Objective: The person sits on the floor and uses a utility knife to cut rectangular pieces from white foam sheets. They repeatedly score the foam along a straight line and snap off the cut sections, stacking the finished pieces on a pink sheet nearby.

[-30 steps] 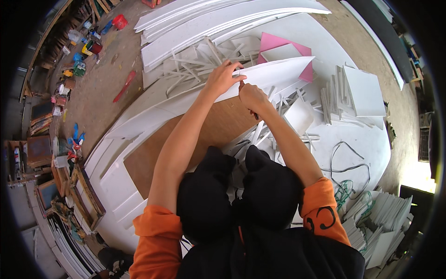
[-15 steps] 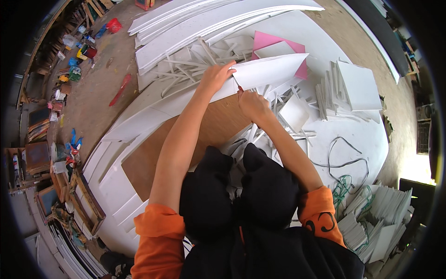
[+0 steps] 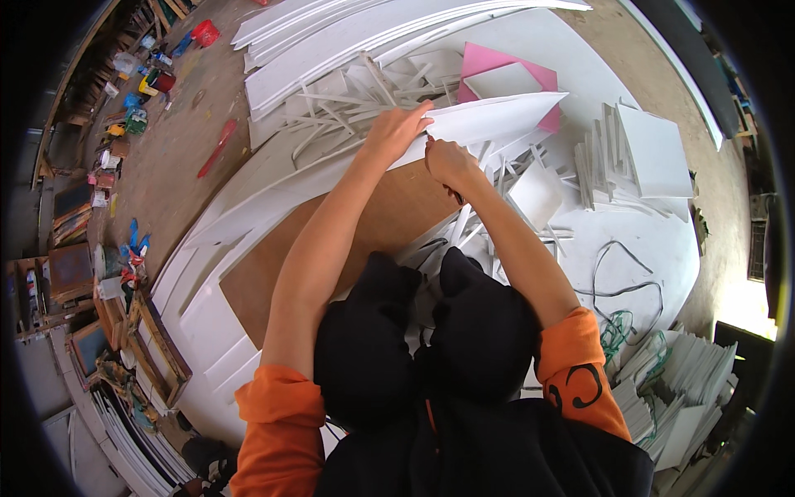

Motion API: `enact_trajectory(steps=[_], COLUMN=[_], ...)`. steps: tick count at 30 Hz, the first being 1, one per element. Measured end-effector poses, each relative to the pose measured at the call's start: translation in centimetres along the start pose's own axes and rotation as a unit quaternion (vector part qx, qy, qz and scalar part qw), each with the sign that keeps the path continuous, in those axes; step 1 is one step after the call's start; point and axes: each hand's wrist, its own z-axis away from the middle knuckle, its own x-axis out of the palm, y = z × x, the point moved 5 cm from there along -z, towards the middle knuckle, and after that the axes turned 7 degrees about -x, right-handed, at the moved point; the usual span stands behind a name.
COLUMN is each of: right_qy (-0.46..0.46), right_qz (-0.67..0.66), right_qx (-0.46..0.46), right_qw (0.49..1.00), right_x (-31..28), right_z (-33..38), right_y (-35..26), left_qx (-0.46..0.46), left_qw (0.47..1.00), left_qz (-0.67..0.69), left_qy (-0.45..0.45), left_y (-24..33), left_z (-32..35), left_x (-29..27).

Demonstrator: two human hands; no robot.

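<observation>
A long white foam board (image 3: 497, 114) stands tilted across the middle of the work surface, its right end rising toward a pink sheet (image 3: 542, 79). My left hand (image 3: 397, 134) grips the upper edge of this board, fingers over the far side. Just to its right, my right hand (image 3: 451, 163) is closed around a dark red cutter knife (image 3: 455, 196). The handle's end pokes out below my fist; its front end is at the board, and I cannot make out the blade. Under my forearms lies a brown wooden panel (image 3: 364, 219).
White offcut strips (image 3: 327, 116) are heaped beyond the board, with long stacked sheets (image 3: 331, 62) behind them. Cut white pieces (image 3: 650, 153) stand at the right, near a black cord (image 3: 617, 291). Bundled boards (image 3: 691, 373) sit lower right. Frames and paint pots line the left floor.
My right hand and the knife have turned, so the handle's end now shows below the fist and the thin blade no longer shows. My left hand still grips the board. The whole view shifted slightly.
</observation>
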Motion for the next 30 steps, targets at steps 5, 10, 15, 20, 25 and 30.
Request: enact_trajectory(steps=[5,10,15,20,25,30], right_qy=[0.05,0.088,0.066,0.043,0.057,0.029], right_qz=[0.047,0.062,0.035,0.027,0.019,0.02], right_qx=[-0.041,-0.066,-0.034,-0.028,-0.047,-0.015], right_qw=[0.997,0.992,0.997,0.998,0.997,0.999], right_x=[0.9,0.7,0.6,0.0,0.2,1.6], right_z=[-1.1,0.3,1.9,3.3,2.3,-0.8], right_y=[0.4,0.1,0.5,0.2,0.5,1.1], left_qx=[-0.013,-0.075,-0.088,-0.081,-0.063,-0.059], left_qw=[0.998,0.995,0.995,0.996,0.997,0.996], left_qz=[0.014,0.0,-0.021,-0.019,-0.034,-0.033], left_qy=[-0.058,-0.062,-0.035,-0.043,-0.037,-0.054], left_y=[-0.3,-0.9,-1.3,-1.6,-1.4,-1.5], left_z=[-0.9,-0.8,-1.0,-1.5,-1.6,-1.5], left_x=[0.2,0.7,0.8,1.0,1.0,1.1])
